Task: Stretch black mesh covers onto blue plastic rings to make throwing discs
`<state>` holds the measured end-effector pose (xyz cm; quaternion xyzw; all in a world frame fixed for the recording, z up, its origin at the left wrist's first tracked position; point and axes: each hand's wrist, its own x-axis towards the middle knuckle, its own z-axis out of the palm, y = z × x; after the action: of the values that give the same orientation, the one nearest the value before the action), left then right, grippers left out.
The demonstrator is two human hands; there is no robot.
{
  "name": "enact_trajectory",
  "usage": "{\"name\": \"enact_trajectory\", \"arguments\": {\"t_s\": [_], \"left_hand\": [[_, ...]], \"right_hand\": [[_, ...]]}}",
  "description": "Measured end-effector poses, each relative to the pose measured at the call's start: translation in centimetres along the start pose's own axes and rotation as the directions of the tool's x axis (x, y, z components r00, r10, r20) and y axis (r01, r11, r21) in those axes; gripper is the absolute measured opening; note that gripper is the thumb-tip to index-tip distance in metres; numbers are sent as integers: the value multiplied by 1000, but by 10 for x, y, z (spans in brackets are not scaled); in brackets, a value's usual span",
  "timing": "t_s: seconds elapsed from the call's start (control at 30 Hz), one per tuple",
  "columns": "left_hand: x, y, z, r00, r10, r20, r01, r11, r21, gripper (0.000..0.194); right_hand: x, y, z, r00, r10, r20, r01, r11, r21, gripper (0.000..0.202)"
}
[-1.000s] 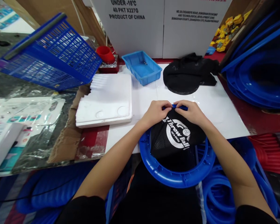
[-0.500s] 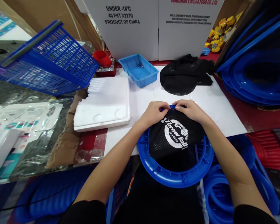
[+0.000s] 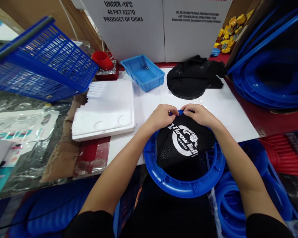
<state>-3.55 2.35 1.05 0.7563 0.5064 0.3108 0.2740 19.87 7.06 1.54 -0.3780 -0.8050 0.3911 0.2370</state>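
Note:
A blue plastic ring (image 3: 185, 189) lies at the table's front edge, its near side overhanging toward my body. Across its opening is a black mesh cloth (image 3: 167, 152) printed with a white "Throw Ball" logo. My left hand (image 3: 164, 115) is closed at the far rim, fingertips pinching the ring and the cloth's edge. Just to its right, my right hand (image 3: 200, 115) pinches the same rim with thumb and fingers. A short piece of blue rim shows between the two hands. The fingers hide how the cloth meets the ring there.
Behind my hands lie more black mesh cloths (image 3: 195, 77) and a light-blue tray (image 3: 149, 77). A white foam slab (image 3: 104, 112) and a tilted blue basket (image 3: 57, 62) stand left. Blue rings (image 3: 275, 76) fill a box at right; others (image 3: 230, 205) sit below the table.
The whole view has shifted slightly, so things appear a little further left. Both hands stay at the ring's far rim, with only small finger movement.

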Motion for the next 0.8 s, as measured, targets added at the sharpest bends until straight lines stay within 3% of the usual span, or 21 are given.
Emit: {"name": "enact_trajectory", "arguments": {"t_s": [0.23,0.33,0.57,0.7,0.8], "left_hand": [[-5,2,-6,997,56,54,-58,998,40,25],[-9,6,-7,992,92,87,-100,991,93,19],[-14,6,0,992,108,68,-119,976,184,11],[-17,7,1,989,119,86,-136,963,231,23],[-20,11,-3,989,86,121,-121,938,325,33]], "right_hand": [[2,-6,11,997,-28,-72,15,983,-181,21],[2,-10,9,998,-54,-43,40,960,-277,24],[5,-6,0,999,-27,33,34,977,-210,17],[6,-16,7,1000,5,0,-5,925,-379,20],[-11,-35,6,999,-13,-51,-17,838,-545,17]]}}
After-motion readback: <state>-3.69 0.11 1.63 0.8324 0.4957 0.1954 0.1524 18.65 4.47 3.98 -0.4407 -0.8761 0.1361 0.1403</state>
